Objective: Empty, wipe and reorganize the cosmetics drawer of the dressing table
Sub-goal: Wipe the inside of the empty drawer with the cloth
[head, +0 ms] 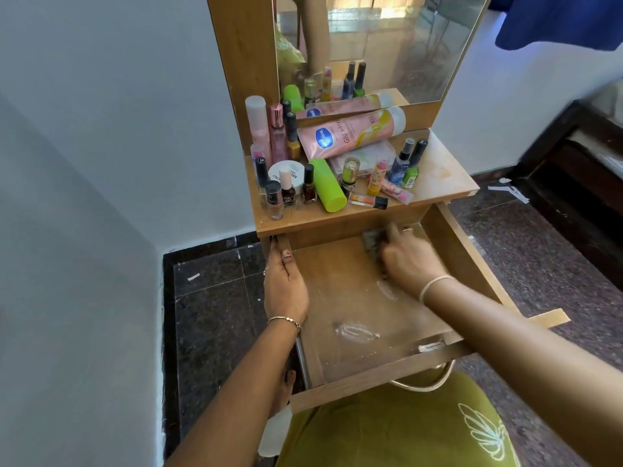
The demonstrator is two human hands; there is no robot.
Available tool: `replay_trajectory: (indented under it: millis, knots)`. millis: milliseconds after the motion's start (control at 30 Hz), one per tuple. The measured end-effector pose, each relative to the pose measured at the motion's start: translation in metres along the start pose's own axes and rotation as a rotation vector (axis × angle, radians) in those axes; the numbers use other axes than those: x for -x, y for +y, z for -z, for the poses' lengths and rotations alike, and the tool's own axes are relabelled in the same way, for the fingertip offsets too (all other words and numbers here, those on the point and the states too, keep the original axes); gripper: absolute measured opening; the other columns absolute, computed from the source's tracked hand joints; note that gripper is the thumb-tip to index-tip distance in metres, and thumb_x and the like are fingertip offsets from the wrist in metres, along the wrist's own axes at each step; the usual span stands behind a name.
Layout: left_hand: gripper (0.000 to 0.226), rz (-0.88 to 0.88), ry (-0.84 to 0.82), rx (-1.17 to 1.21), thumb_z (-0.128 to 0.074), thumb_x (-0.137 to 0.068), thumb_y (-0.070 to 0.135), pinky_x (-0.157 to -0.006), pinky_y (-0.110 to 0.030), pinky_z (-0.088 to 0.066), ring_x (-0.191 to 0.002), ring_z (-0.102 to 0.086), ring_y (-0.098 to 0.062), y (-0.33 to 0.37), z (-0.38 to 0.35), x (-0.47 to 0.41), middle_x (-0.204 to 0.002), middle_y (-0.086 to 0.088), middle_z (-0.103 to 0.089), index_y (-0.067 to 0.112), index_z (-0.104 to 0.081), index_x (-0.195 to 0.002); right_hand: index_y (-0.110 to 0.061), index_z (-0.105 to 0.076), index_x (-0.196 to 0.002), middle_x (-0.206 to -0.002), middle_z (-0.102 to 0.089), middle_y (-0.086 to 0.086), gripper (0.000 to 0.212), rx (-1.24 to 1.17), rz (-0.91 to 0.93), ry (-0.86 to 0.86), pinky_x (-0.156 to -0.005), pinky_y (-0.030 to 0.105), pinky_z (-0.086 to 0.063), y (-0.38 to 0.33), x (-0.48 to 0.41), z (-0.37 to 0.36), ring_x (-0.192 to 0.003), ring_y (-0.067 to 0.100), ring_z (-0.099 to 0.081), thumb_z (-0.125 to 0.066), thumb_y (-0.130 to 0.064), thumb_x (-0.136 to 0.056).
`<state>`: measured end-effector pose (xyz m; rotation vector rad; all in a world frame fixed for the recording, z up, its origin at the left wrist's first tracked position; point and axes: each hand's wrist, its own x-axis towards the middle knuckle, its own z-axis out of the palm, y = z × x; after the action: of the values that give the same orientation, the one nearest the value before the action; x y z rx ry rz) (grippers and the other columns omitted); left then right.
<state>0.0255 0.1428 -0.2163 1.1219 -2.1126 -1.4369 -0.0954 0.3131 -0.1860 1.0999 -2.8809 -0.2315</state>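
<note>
The wooden drawer [371, 379] of the dressing table is pulled out, its floor bare except for white smears [357, 332] and a small white item [429, 347] in the near right corner. My right hand [409, 261] presses a dark cloth [372, 242] onto the drawer floor at the far right; the cloth is blurred. My left hand [285, 284] grips the drawer's left side wall. On the tabletop [441, 173] stand several cosmetics: nail polish bottles [288, 188], a green tube [328, 185], a pink lotion tube [354, 131], a white jar [286, 170].
A mirror [377, 45] rises behind the cosmetics. A white wall stands close on the left, dark stone floor [215, 298] below. My green-clad lap [387, 433] sits under the drawer front and its metal handle [421, 385]. Dark wooden furniture [580, 183] is at the right.
</note>
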Motion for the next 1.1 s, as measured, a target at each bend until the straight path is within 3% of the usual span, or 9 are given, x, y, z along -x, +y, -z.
replay_trajectory:
  millis: [133, 267, 533, 700, 833, 967, 1100]
  knots:
    - [0.044, 0.006, 0.004, 0.007, -0.024, -0.102, 0.037, -0.101, -0.039, -0.037, -0.127, -0.046, -0.025, 0.000, -0.001, 0.001, -0.144, -0.002, -0.045, 0.025, -0.034, -0.143, 0.002, -0.053, -0.121, -0.116, -0.053, 0.019, 0.031, -0.101, -0.277, -0.089, -0.082, 0.044, -0.050, 0.048, 0.011, -0.008, -0.102, 0.037, -0.055, -0.039, -0.009, -0.095]
    - [0.042, 0.009, 0.013, 0.018, -0.025, -0.102, 0.036, -0.096, -0.039, -0.040, -0.121, -0.050, -0.027, 0.001, 0.000, 0.001, -0.138, -0.003, -0.050, 0.028, -0.037, -0.140, 0.003, -0.057, -0.118, -0.114, -0.058, 0.020, 0.028, -0.112, -0.293, -0.119, -0.081, 0.040, -0.052, 0.015, -0.001, -0.004, -0.104, 0.034, -0.056, -0.042, -0.004, -0.094]
    - [0.040, -0.014, 0.012, 0.027, -0.026, -0.102, 0.034, -0.093, -0.037, -0.039, -0.120, -0.051, -0.028, -0.001, 0.001, 0.002, -0.136, -0.004, -0.052, 0.029, -0.039, -0.139, -0.002, -0.063, -0.111, -0.118, -0.054, 0.014, 0.026, -0.263, 0.105, -0.086, -0.082, 0.041, -0.050, -0.110, -0.025, 0.012, -0.108, 0.035, -0.052, -0.043, -0.005, -0.095]
    - [0.040, -0.026, 0.014, 0.042, -0.027, -0.102, 0.033, -0.094, -0.037, -0.039, -0.120, -0.050, -0.027, 0.000, 0.000, -0.001, -0.137, -0.003, -0.051, 0.030, -0.038, -0.140, -0.007, -0.064, -0.114, -0.128, -0.046, 0.013, 0.027, -0.246, 0.245, -0.078, -0.087, 0.041, -0.049, -0.109, -0.025, 0.017, -0.113, 0.033, -0.047, -0.043, -0.011, -0.097]
    - [0.041, -0.015, 0.008, 0.019, -0.025, -0.102, 0.035, -0.095, -0.038, -0.041, -0.121, -0.050, -0.026, 0.000, 0.000, 0.000, -0.138, -0.002, -0.050, 0.029, -0.036, -0.141, -0.012, -0.064, -0.116, -0.131, -0.045, 0.009, 0.027, -0.252, 0.452, -0.196, -0.093, 0.036, -0.046, -0.087, 0.003, 0.022, -0.112, 0.027, -0.048, -0.054, -0.016, -0.092]
    - [0.042, -0.004, 0.008, 0.010, -0.024, -0.101, 0.037, -0.095, -0.040, -0.042, -0.119, -0.051, -0.027, 0.002, 0.000, 0.000, -0.136, -0.004, -0.051, 0.028, -0.037, -0.140, -0.013, -0.068, -0.110, -0.121, -0.046, 0.005, 0.030, -0.217, 0.619, -0.417, -0.080, 0.031, -0.043, -0.078, 0.037, 0.034, -0.097, 0.020, -0.049, -0.056, -0.034, -0.091]
    - [0.042, -0.006, 0.014, 0.020, -0.025, -0.102, 0.035, -0.092, -0.034, -0.038, -0.121, -0.049, -0.027, 0.002, 0.001, 0.001, -0.137, -0.005, -0.050, 0.025, -0.037, -0.141, -0.018, -0.071, -0.105, -0.107, -0.047, 0.001, 0.020, -0.179, 0.752, -0.549, -0.072, 0.029, -0.039, -0.086, 0.041, 0.041, -0.090, 0.017, -0.044, -0.058, -0.023, -0.091]
